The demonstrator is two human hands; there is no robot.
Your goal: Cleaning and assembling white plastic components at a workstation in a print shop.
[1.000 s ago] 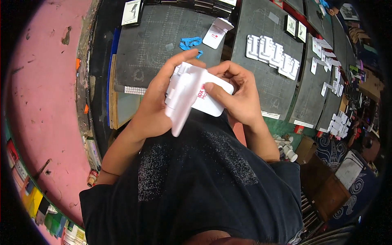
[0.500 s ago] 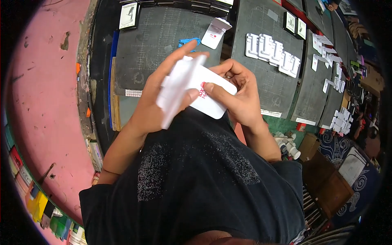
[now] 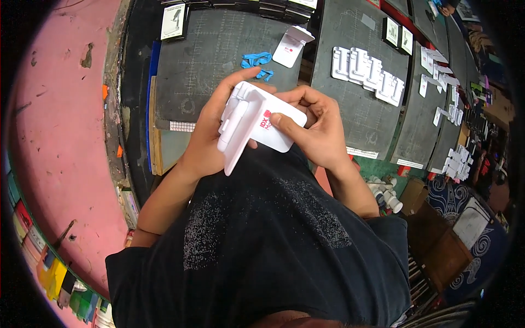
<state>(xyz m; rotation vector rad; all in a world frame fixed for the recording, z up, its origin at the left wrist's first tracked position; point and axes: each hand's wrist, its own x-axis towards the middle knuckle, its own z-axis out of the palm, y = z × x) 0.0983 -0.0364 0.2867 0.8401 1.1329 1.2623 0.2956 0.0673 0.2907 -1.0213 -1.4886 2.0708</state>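
Observation:
A white folding phone stand (image 3: 276, 138) with red print is held between my two hands in front of my chest. Its hinged panel stands up from the flat base plate, with a jointed arm on the panel's back. My left hand (image 3: 203, 139) is wrapped round the panel and arm side, its fingers partly hidden behind. On the base plate my right hand (image 3: 320, 131) pinches the right edge, thumb on top beside the print. Beyond my hands, a crumpled blue strip (image 3: 257, 59) lies on the dark table, near a second white phone stand (image 3: 289, 53).
Several white phone stands (image 3: 365, 72) overlap in a row on the table to the right. Black-and-white boxes (image 3: 173, 23) stand along the far side. More white pieces (image 3: 458, 164) lie at far right. Another person's hand (image 3: 448, 9) shows at the top right.
The phone stand has turned, and the arm on its panel's back now shows. My left thumb has left the panel's front. More of the blue strip is uncovered.

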